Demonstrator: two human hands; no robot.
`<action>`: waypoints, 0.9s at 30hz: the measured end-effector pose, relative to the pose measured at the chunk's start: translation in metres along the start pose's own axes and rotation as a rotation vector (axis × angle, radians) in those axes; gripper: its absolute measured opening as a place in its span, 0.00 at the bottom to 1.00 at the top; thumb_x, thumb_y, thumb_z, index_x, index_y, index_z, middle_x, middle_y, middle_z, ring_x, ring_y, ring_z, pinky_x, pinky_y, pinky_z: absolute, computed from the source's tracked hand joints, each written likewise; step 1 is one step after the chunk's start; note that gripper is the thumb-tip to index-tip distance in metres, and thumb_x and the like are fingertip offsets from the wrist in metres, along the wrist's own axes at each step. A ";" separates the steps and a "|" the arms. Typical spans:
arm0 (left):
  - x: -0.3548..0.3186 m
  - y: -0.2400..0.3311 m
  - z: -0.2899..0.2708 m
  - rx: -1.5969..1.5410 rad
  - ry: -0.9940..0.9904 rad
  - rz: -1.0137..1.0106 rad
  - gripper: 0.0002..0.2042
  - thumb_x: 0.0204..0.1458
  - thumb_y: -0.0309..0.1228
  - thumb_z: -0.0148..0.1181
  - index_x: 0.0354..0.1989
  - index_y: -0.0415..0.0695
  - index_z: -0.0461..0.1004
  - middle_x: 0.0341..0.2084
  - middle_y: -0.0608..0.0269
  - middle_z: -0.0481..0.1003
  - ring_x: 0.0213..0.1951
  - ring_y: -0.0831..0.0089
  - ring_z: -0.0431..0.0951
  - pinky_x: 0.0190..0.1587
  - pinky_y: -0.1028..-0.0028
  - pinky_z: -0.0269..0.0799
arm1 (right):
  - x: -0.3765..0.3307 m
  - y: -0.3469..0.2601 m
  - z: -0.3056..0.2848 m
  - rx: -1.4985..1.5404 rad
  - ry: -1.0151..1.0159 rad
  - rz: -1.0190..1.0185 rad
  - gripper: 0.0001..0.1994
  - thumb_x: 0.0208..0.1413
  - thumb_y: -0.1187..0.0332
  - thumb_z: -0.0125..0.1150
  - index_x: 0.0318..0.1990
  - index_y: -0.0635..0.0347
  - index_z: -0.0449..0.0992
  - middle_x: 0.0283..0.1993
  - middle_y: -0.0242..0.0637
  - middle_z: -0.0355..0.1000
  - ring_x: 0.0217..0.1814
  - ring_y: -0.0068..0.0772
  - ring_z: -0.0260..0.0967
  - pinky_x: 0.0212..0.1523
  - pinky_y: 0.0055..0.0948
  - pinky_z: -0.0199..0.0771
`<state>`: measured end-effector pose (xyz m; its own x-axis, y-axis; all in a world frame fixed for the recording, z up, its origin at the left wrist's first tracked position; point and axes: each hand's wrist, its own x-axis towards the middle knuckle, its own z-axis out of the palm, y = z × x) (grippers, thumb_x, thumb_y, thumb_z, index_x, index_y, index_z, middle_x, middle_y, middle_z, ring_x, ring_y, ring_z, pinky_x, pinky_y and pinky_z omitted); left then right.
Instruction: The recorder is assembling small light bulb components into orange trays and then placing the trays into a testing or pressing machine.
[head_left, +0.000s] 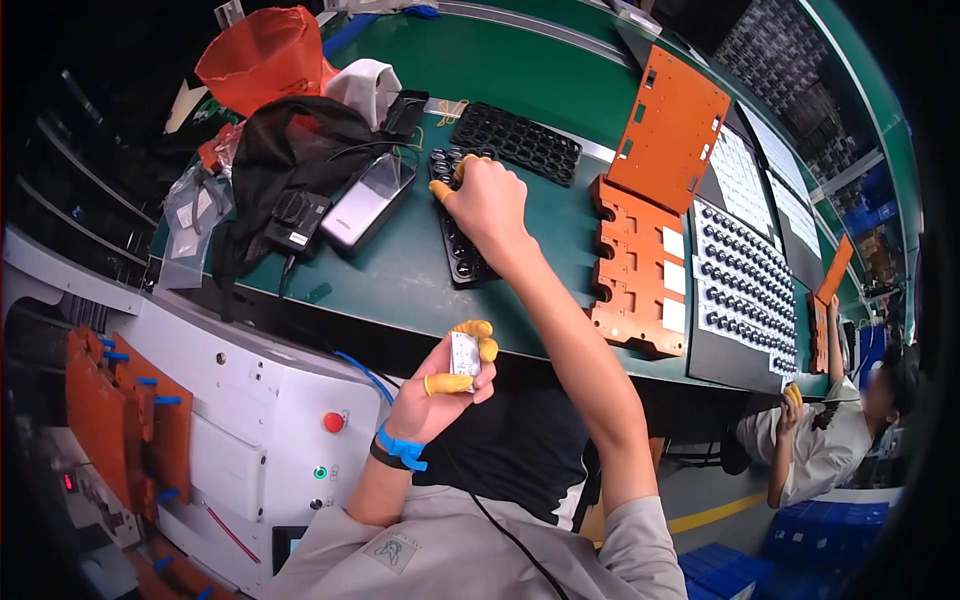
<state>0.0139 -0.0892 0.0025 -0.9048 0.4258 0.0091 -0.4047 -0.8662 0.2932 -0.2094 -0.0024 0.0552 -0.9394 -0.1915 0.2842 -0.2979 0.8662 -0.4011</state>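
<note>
Left hand (440, 392), lower centre of frame, pinches a small silvery rectangular part (464, 354) between finger-cotted tips; it looks light, rigid and a bit slick, so hold it by the edges. Right hand (487, 200), upper centre, curls closed over the black component tray (462, 255) on the green desk (560, 90), fingertips on a small ring part, grip hidden.

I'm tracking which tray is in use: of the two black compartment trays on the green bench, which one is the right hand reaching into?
The nearer black tray, under the right hand; the farther black tray lies untouched beyond the fingertips.
</note>
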 end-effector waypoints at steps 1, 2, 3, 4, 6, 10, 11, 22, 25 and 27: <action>0.001 0.000 -0.001 -0.042 -0.016 -0.022 0.31 0.54 0.28 0.58 0.68 0.40 0.60 0.49 0.60 0.67 0.39 0.70 0.67 0.40 0.72 0.63 | 0.001 0.001 0.001 -0.012 0.024 -0.011 0.18 0.49 0.54 0.73 0.33 0.64 0.83 0.32 0.49 0.81 0.36 0.51 0.80 0.37 0.45 0.79; 0.002 -0.001 -0.001 -0.043 -0.020 -0.032 0.31 0.54 0.28 0.58 0.68 0.40 0.60 0.49 0.60 0.67 0.39 0.70 0.67 0.40 0.72 0.63 | 0.000 0.004 0.001 -0.016 0.028 -0.002 0.18 0.49 0.54 0.73 0.33 0.64 0.83 0.32 0.49 0.81 0.36 0.51 0.80 0.37 0.45 0.79; 0.002 0.000 -0.002 -0.029 -0.030 -0.038 0.31 0.54 0.28 0.58 0.68 0.39 0.59 0.49 0.59 0.68 0.39 0.70 0.67 0.39 0.72 0.63 | -0.001 0.001 -0.002 -0.009 0.032 0.004 0.18 0.49 0.55 0.72 0.33 0.64 0.83 0.33 0.49 0.81 0.36 0.51 0.80 0.37 0.45 0.79; 0.003 -0.001 -0.003 -0.015 -0.040 -0.046 0.32 0.54 0.29 0.58 0.69 0.39 0.59 0.49 0.58 0.68 0.39 0.70 0.67 0.38 0.72 0.63 | -0.003 -0.001 -0.006 -0.004 0.036 0.011 0.18 0.49 0.55 0.72 0.33 0.64 0.82 0.33 0.50 0.81 0.37 0.52 0.80 0.37 0.45 0.79; 0.006 -0.002 -0.002 -0.013 -0.045 -0.060 0.32 0.54 0.30 0.58 0.69 0.38 0.59 0.49 0.58 0.68 0.38 0.70 0.67 0.38 0.73 0.63 | -0.016 0.002 -0.016 0.011 0.100 -0.006 0.17 0.49 0.56 0.71 0.35 0.64 0.82 0.31 0.46 0.80 0.34 0.49 0.80 0.36 0.44 0.78; 0.015 -0.009 0.001 0.024 -0.071 -0.083 0.32 0.57 0.36 0.58 0.69 0.37 0.59 0.48 0.58 0.69 0.38 0.72 0.67 0.36 0.76 0.62 | -0.054 0.009 -0.058 0.263 0.130 0.028 0.16 0.51 0.60 0.72 0.39 0.64 0.81 0.22 0.35 0.71 0.24 0.35 0.71 0.28 0.35 0.70; 0.015 -0.011 0.002 0.019 -0.065 -0.085 0.32 0.57 0.36 0.58 0.69 0.37 0.59 0.48 0.58 0.69 0.38 0.72 0.67 0.36 0.76 0.62 | -0.067 0.010 -0.067 0.339 0.120 0.037 0.15 0.51 0.62 0.73 0.39 0.64 0.81 0.21 0.33 0.69 0.23 0.29 0.68 0.27 0.31 0.68; 0.018 -0.026 0.011 0.255 0.065 -0.046 0.31 0.69 0.54 0.44 0.68 0.39 0.62 0.31 0.67 0.69 0.26 0.83 0.62 0.26 0.82 0.56 | -0.202 0.026 -0.129 0.912 -0.131 0.190 0.16 0.54 0.78 0.68 0.51 0.66 0.80 0.31 0.23 0.71 0.32 0.12 0.66 0.34 0.15 0.66; 0.024 -0.032 0.012 0.214 0.013 -0.042 0.32 0.67 0.54 0.50 0.68 0.40 0.62 0.34 0.66 0.71 0.26 0.82 0.65 0.25 0.81 0.58 | -0.219 0.038 -0.120 0.939 -0.119 0.141 0.16 0.52 0.81 0.67 0.51 0.67 0.80 0.38 0.29 0.73 0.35 0.15 0.68 0.33 0.16 0.66; 0.023 -0.035 0.017 0.275 0.081 0.028 0.34 0.63 0.53 0.58 0.68 0.41 0.62 0.43 0.60 0.75 0.27 0.80 0.68 0.26 0.80 0.62 | -0.226 0.040 -0.115 0.931 -0.068 0.062 0.17 0.51 0.83 0.67 0.50 0.69 0.79 0.44 0.35 0.73 0.37 0.18 0.69 0.33 0.16 0.67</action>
<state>0.0096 -0.0447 0.0082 -0.9271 0.3711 -0.0528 -0.3386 -0.7689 0.5423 0.0102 0.1286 0.0747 -0.9573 -0.2097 0.1990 -0.2349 0.1629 -0.9583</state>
